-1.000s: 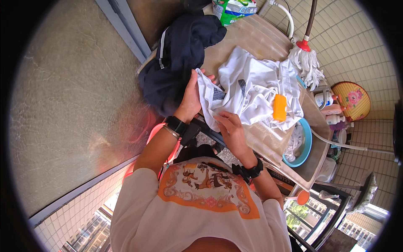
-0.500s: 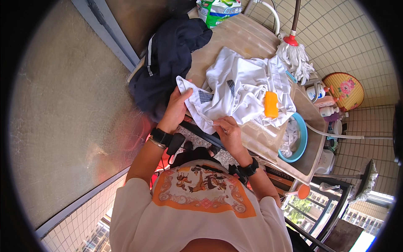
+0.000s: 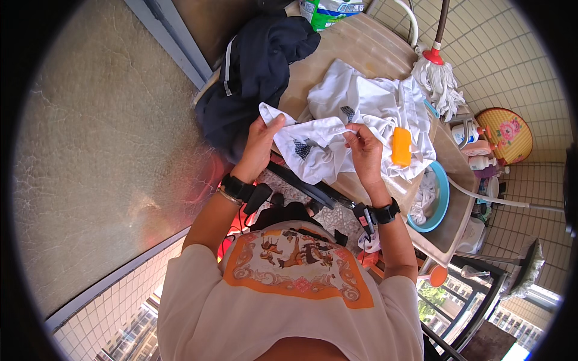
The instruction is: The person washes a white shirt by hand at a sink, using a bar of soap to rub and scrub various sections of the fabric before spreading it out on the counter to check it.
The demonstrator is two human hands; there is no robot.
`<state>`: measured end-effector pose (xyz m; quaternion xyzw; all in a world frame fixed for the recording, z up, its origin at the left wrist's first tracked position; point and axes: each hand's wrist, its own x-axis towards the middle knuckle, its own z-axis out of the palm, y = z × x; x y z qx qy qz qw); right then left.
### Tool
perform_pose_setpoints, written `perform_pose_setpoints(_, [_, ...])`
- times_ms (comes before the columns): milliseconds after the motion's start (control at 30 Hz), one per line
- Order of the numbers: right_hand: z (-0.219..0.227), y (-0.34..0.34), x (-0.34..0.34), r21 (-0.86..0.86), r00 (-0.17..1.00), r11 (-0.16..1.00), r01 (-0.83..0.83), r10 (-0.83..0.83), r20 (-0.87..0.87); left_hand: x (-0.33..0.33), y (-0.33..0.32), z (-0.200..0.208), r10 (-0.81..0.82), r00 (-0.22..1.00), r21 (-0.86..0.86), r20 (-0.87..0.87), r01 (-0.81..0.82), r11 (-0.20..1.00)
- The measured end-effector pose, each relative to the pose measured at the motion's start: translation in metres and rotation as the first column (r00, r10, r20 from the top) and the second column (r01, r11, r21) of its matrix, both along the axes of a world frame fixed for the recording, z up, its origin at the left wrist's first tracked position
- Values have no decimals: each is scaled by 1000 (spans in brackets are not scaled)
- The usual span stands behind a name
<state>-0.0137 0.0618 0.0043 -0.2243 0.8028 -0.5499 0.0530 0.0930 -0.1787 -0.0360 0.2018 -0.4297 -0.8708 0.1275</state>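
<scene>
A white shirt with small dark checked patches is spread over the beige washing counter. My left hand is closed on one end of its collar, thumb on top. The collar band stretches to my right hand, which pinches its other end between thumb and fingers. Below the band, part of the shirt hangs over the counter's near edge. An orange bar of soap lies on the shirt just right of my right hand.
Dark clothing is heaped at the counter's left. A blue basin with wet white cloth sits in the sink at right. Behind are a mop, bottles, a woven fan and a green-white detergent bag.
My right hand has moved up and right, from the shirt's near edge to the collar's end. The collar has lifted and is now stretched between both hands. The view has shifted slightly.
</scene>
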Motion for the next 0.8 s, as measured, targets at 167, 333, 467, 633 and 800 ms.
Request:
perform_pose_setpoints(167, [15,-26,-57,-32,996,999,-2,-1,-94,-6,3,9,31,1000,-12,-5,-31,999])
perform_pose_setpoints(333, [12,-38,-82,-50,988,999,23,-31,-153,-8,-1,11,31,999,-31,34,-30,999])
perform_pose_setpoints(467, [1,-36,-84,-228,994,973,-23,-2,-107,-8,-3,16,-3,1000,-107,-11,1,994])
perform_pose_setpoints(633, [10,-18,-39,-15,922,994,-110,97,-375,-20,-4,19,-33,999,-144,7,34,989])
perform_pose_setpoints(800, [-3,-2,24,413,766,867,-278,460,-449,-44,-10,28,85,991,-104,-107,-96,990])
